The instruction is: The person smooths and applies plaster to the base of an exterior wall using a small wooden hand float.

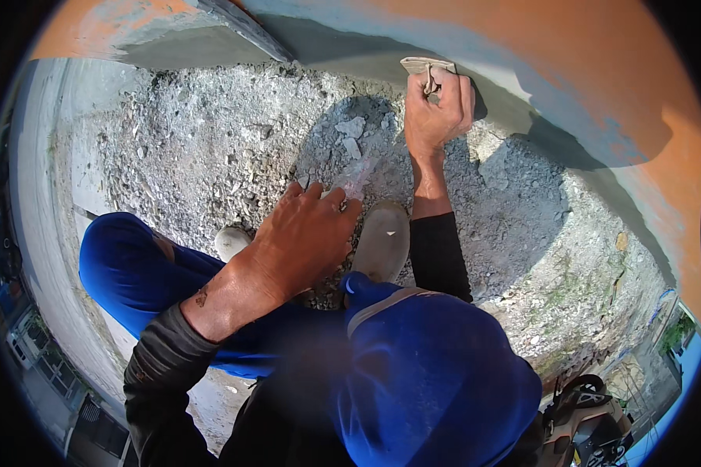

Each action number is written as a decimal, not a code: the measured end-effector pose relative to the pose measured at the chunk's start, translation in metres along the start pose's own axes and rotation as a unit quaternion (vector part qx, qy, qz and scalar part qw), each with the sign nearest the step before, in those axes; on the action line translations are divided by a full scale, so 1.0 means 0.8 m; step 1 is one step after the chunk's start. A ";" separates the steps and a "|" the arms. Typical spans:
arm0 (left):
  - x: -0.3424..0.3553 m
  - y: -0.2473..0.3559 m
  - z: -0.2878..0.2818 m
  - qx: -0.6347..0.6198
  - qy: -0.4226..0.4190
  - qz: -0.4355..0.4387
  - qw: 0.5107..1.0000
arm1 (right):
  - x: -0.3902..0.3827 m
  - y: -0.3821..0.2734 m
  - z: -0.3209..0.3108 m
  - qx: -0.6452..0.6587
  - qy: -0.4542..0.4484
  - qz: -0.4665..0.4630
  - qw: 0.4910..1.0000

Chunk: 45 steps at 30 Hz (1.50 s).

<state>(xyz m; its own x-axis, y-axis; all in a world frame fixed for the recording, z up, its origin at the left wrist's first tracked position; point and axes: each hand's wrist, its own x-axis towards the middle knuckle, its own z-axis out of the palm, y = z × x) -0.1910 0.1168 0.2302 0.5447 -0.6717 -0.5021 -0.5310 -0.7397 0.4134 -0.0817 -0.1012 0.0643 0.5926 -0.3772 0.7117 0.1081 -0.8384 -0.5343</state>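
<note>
My right hand (438, 109) grips a flat trowel (417, 64) against the wet grey render band (350, 50) along the foot of the orange wall (639, 86). My left hand (292, 241) is lower and nearer me, fingers curled around a transparent, crinkled plastic item (357, 177) whose exact kind I cannot make out. Beneath both hands are pale gravel and broken chips (210, 132), partly in shadow. A grey shoe (382, 237) shows between my blue-clad knees (436, 373).
A grey plank (249, 31) leans at the wall's upper left. Pale paving (54, 148) runs down the left side, with parked things and structures at the far rim. A dark and tan motorbike-like object (584, 424) stands at lower right.
</note>
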 end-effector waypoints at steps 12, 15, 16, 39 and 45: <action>0.000 0.001 0.003 0.036 0.009 -0.020 0.999 | 0.001 0.019 -0.015 -0.028 0.025 -0.042 0.998; 0.000 0.006 -0.008 -0.005 0.003 -0.014 1.000 | 0.012 0.027 -0.024 -0.003 0.066 0.101 0.993; 0.000 0.007 -0.007 -0.010 0.003 -0.004 1.000 | 0.010 0.023 -0.022 -0.005 0.068 0.103 0.992; -0.001 0.001 -0.002 -0.016 0.000 0.002 1.000 | 0.016 0.070 -0.057 -0.019 0.083 0.086 0.993; 0.000 -0.001 -0.001 -0.012 -0.015 0.004 1.000 | 0.015 0.069 -0.052 -0.025 0.067 0.028 0.997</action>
<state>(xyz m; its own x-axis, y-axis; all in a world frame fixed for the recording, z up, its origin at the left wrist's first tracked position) -0.1896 0.1175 0.2305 0.5202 -0.6764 -0.5214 -0.5194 -0.7352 0.4356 -0.1014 -0.1687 0.0621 0.4840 -0.4706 0.7377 0.0353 -0.8319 -0.5539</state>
